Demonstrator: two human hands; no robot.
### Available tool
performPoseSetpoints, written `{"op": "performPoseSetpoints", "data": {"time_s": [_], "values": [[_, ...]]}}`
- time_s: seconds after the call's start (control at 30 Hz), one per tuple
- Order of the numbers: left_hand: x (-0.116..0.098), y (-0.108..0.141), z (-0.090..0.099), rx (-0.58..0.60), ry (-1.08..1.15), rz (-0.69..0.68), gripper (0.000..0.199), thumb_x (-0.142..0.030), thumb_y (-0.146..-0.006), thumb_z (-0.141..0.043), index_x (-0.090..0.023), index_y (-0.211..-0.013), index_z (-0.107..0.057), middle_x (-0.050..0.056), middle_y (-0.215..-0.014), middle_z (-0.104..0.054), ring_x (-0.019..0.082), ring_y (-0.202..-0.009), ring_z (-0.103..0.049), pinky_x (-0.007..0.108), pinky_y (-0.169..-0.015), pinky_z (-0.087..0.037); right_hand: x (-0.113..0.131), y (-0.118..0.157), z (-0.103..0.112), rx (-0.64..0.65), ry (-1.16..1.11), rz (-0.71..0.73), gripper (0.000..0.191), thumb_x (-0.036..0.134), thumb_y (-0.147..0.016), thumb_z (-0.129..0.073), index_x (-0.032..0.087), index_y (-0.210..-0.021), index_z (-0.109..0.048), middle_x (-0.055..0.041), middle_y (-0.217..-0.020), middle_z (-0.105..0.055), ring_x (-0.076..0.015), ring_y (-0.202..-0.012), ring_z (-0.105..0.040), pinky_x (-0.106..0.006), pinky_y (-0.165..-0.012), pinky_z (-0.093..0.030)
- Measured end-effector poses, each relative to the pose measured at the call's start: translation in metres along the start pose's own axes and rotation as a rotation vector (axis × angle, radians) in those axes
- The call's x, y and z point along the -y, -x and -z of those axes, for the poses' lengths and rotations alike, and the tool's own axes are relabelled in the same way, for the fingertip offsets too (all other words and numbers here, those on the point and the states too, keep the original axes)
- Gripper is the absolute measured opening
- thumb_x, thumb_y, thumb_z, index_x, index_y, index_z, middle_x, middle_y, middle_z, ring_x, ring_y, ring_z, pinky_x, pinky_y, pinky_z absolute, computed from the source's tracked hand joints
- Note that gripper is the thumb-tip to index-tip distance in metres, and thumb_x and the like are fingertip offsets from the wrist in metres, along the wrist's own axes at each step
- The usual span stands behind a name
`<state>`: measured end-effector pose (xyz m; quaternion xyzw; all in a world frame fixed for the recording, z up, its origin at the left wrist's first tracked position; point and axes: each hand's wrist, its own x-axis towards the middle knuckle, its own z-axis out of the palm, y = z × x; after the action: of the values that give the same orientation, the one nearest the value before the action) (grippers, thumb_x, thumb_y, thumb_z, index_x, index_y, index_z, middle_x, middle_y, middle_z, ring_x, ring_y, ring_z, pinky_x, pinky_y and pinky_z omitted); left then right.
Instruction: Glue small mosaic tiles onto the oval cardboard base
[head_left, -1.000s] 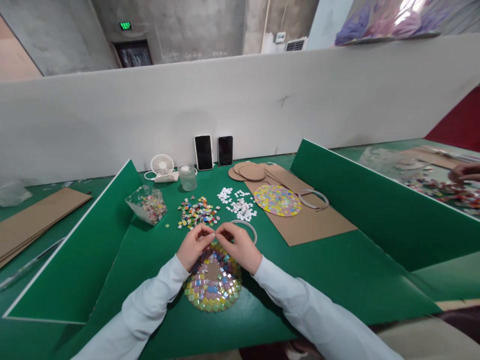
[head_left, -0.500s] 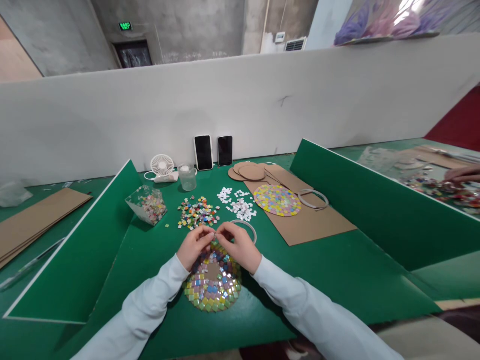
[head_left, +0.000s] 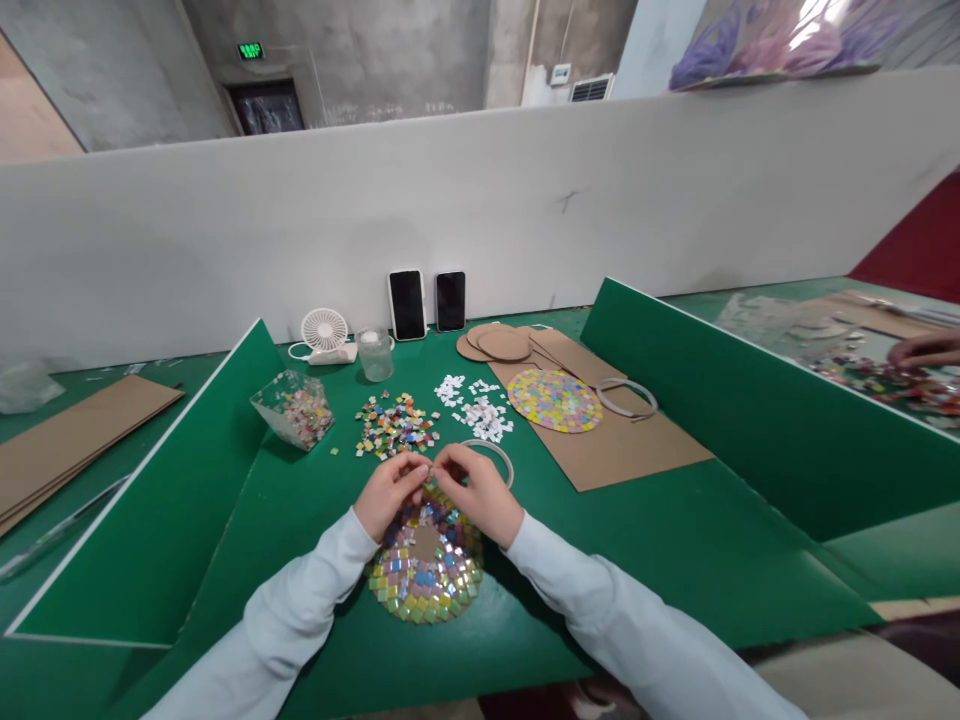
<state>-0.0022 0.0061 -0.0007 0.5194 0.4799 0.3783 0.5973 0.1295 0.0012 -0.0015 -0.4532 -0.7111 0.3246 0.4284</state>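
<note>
My left hand [head_left: 394, 490] and my right hand [head_left: 478, 490] meet fingertip to fingertip above the far edge of a round mosaic disc [head_left: 426, 590]. Both are closed in a pinch. Whatever sits between the fingertips is too small and too covered to name. Shiny square tiles, yellow-green at the rim and pink, blue and purple further in, cover the disc around a bare brown centre. Behind my right hand, a pale ring [head_left: 504, 458] lies partly hidden. Just beyond my hands is a pile of loose coloured tiles [head_left: 396, 425], with small white pieces [head_left: 484, 418] to its right.
Green divider boards [head_left: 172, 510] stand left and right. A clear tile box [head_left: 300, 412], a glass [head_left: 375, 358], a small fan [head_left: 324, 332] and two phones stand farther back. Cardboard [head_left: 622, 450] carries a second mosaic disc [head_left: 555, 400]. Another person's hand [head_left: 926, 350] shows at right.
My hands and the disc stay almost exactly where they were. The other person's hand at the far right has shifted slightly.
</note>
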Motion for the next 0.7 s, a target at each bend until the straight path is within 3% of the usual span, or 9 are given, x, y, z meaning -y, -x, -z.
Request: {"op": "performPoseSetpoints", "data": {"time_s": [0.7], "values": [[-0.0052,0.0019,-0.004,0.027,0.208,0.085,0.036,-0.043,-0.049,-0.064,-0.013,-0.061,-0.049,-0.007,-0.042,-0.041,0.002,-0.036,-0.032,0.017,-0.037,-0.021,0.0008,0.0011,-0.0003,0.001,0.002,0.016,0.01,0.017,-0.067,-0.04,0.017,-0.058,-0.043,0.0026,-0.053,-0.043,-0.0093,-0.05,-0.04,-0.02,-0.048,-0.032]]}}
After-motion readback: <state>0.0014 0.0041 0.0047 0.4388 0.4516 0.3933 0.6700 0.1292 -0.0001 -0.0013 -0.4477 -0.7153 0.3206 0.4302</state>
